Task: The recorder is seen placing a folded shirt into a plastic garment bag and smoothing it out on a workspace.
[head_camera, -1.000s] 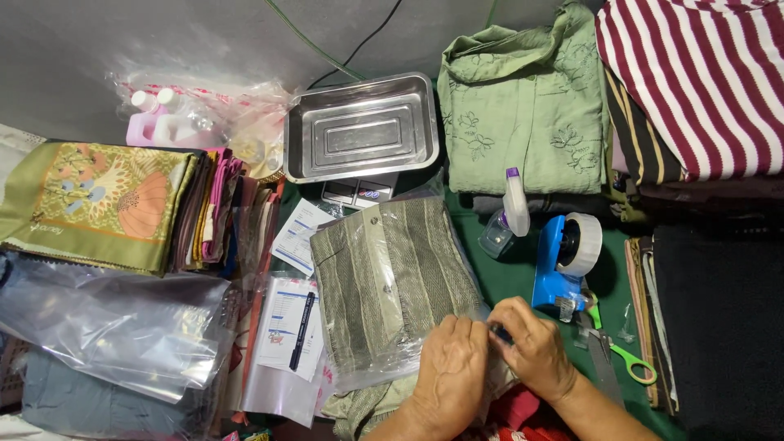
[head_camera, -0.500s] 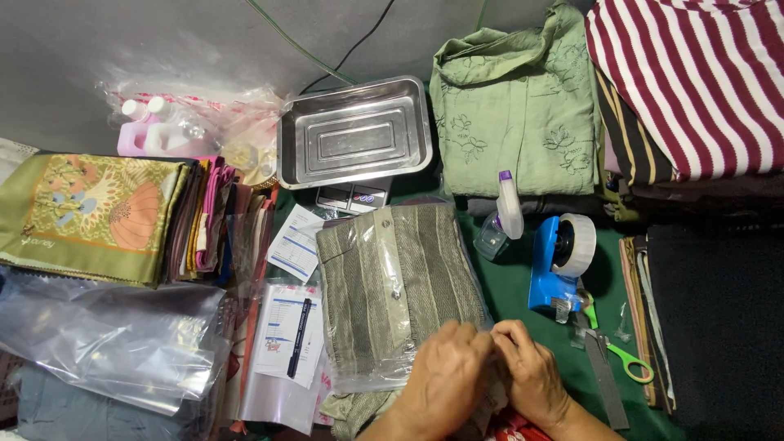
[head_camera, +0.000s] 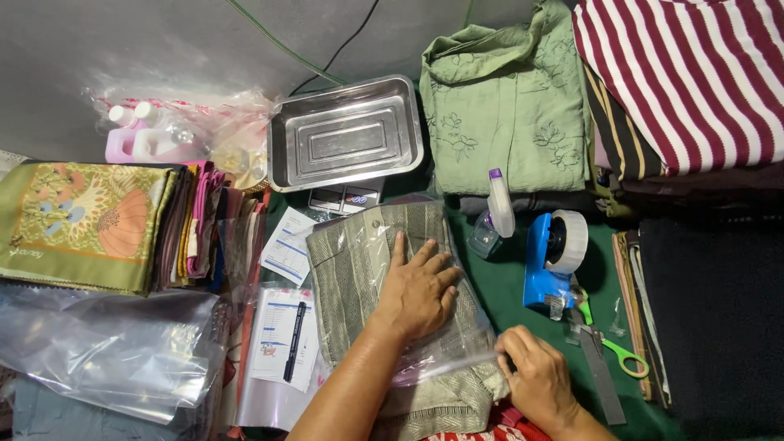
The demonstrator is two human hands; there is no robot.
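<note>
Your left hand (head_camera: 418, 286) lies flat, fingers spread, pressing down on the folded olive-green striped garment (head_camera: 359, 269) that sits inside a clear plastic bag (head_camera: 445, 359) at the lower centre of the frame. Your right hand (head_camera: 535, 377) is at the lower right of that bag, fingers pinched together on its open edge, right beside the cloth's corner.

Above the bag, at top centre, a steel tray (head_camera: 347, 132) rests on a small scale (head_camera: 343, 197). To the right of the bag stand a clear spray bottle (head_camera: 492, 219) with a purple cap and a blue tape dispenser (head_camera: 549, 260), and green-handled scissors (head_camera: 614, 349) lie just below the dispenser on the green table cover (head_camera: 506, 282).

At the upper right lie a folded pale-green embroidered garment (head_camera: 510, 106) and a red-and-white striped cloth (head_camera: 694, 73). At the left sits a stack of folded scarves (head_camera: 90, 214), the top 1 olive with an orange flower. Below it are empty clear bags (head_camera: 106, 343), and printed slips with a black marker (head_camera: 292, 341) lie just left of the bagged garment.
</note>
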